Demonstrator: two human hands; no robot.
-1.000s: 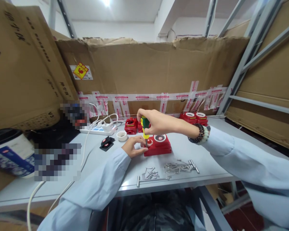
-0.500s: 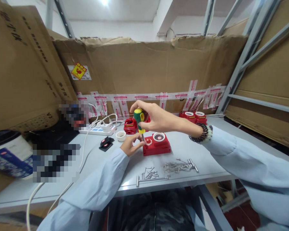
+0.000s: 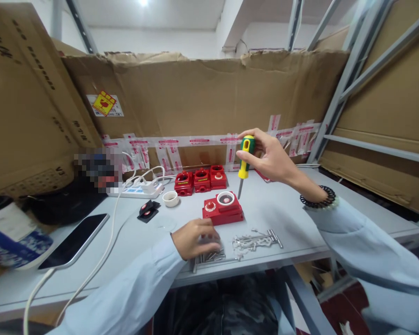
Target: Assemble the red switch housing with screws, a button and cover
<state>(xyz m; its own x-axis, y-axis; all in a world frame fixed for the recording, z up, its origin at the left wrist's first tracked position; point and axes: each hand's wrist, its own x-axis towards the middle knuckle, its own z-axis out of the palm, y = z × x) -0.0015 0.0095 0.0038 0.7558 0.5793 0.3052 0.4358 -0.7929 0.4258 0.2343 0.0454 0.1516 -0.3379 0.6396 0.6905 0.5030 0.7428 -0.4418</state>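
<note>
My right hand [image 3: 272,158] holds a green and yellow screwdriver [image 3: 245,160] upright in the air, tip down, just right of and above a red plastic housing [image 3: 223,211] on the grey table [image 3: 282,209]. That housing has a white ring and a small round button on top. My left hand [image 3: 194,238] rests palm down on a pile of small screws [image 3: 212,255] near the table's front edge, fingers curled over them. Whether it grips a screw is hidden.
Three more red housings [image 3: 200,179] stand in a row behind, next to a small white cup [image 3: 170,198] and a black part [image 3: 148,208]. Loose metal pins [image 3: 256,239] lie right of the screws. A power strip [image 3: 138,188], cables and a phone [image 3: 73,242] lie left. Cardboard walls surround.
My right hand lifted the screwdriver off the red housing and swung it up to the right. My left hand left the housing and dropped onto the screw pile near the edge.
</note>
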